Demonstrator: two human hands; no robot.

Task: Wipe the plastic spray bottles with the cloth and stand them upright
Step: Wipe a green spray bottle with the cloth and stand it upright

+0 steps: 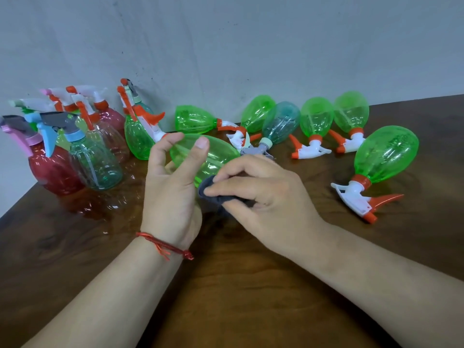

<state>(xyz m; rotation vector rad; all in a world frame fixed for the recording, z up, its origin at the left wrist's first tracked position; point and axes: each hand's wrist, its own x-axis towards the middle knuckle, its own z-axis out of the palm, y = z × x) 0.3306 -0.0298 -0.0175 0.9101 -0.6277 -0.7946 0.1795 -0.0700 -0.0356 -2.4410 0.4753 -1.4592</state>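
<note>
The green bottle (213, 156) lies on its side over the desk (75, 247), its long axis running left to right, spray head to the far left. The left hand (170, 194) has a curled grip round the body. The right hand (263, 192), nearer the base end, pinches the dark cloth (213, 195) against the bottle's near underside. The wipe should run along that axis. Upright bottles (95, 162) stand to its left; lying bottles (316, 121) are behind and to its right.
</note>
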